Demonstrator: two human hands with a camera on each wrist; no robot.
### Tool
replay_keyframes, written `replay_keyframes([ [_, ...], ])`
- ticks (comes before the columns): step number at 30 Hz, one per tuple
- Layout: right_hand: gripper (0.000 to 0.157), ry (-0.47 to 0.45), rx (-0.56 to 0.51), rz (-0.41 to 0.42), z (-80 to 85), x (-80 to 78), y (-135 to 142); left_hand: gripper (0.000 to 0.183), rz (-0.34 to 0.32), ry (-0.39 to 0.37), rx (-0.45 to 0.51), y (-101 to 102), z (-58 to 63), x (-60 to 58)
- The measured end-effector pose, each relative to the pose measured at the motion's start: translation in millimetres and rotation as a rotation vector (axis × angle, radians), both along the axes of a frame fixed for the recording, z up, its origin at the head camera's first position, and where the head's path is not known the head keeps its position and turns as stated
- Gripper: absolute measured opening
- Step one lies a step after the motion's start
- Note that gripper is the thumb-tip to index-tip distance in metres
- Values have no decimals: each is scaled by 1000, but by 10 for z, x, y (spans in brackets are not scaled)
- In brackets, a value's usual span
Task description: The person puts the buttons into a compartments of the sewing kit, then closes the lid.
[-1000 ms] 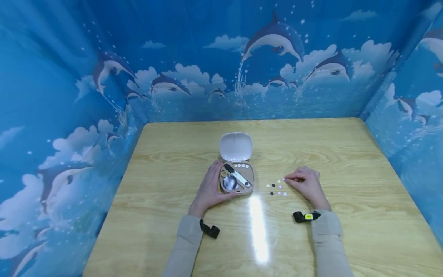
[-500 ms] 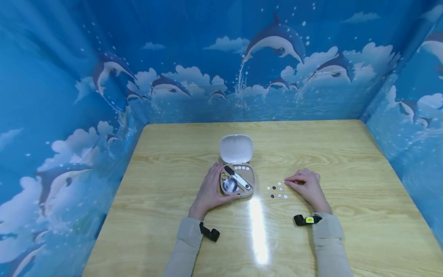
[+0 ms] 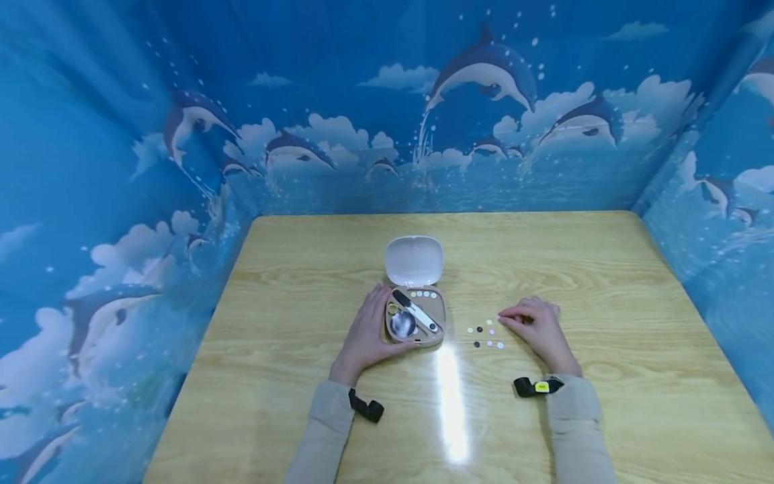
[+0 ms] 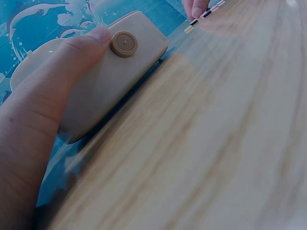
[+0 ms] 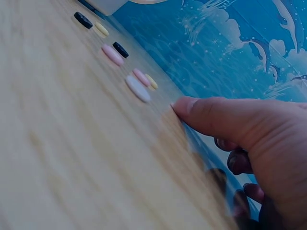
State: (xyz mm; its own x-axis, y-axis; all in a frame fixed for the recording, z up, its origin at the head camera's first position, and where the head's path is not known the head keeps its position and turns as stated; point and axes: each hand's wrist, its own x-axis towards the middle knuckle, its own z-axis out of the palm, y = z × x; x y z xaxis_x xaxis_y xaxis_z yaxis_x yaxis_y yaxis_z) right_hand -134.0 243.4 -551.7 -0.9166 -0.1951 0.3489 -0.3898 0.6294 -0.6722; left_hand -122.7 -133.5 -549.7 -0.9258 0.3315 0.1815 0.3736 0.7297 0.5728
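Right hand (image 3: pixel 538 333) holds pale button (image 3: pixel 499 317), barely showing, in tight pinch; head view puts loose buttons (image 5: pixel 112 54) at 8 o'clock, case (image 4: pixel 108 84) at 9, left hand (image 3: pixel 365 333) curled round it. Buttons likely light, hard, slippery: best nipped by opposite edges.

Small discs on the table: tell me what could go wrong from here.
The right hand's grip seems to pinch a tiny pale disc with little surface to hold, so it could slip. The loose discs lie close together beside that hand, so a careless sweep might scatter them. The left hand's grip holds the open case; a jolt there could shift the row of discs inside.
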Motion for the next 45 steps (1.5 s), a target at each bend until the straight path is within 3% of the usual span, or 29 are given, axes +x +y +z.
replay_keyframes([
  [25, 11, -11, -33, -31, 45, -9, -33, 126, 9, -11, -4, -4, -18, 0],
  [45, 8, -31, -147, -18, 360, -168, -274, 126, 16, -13, -18, 5, -7, 1],
])
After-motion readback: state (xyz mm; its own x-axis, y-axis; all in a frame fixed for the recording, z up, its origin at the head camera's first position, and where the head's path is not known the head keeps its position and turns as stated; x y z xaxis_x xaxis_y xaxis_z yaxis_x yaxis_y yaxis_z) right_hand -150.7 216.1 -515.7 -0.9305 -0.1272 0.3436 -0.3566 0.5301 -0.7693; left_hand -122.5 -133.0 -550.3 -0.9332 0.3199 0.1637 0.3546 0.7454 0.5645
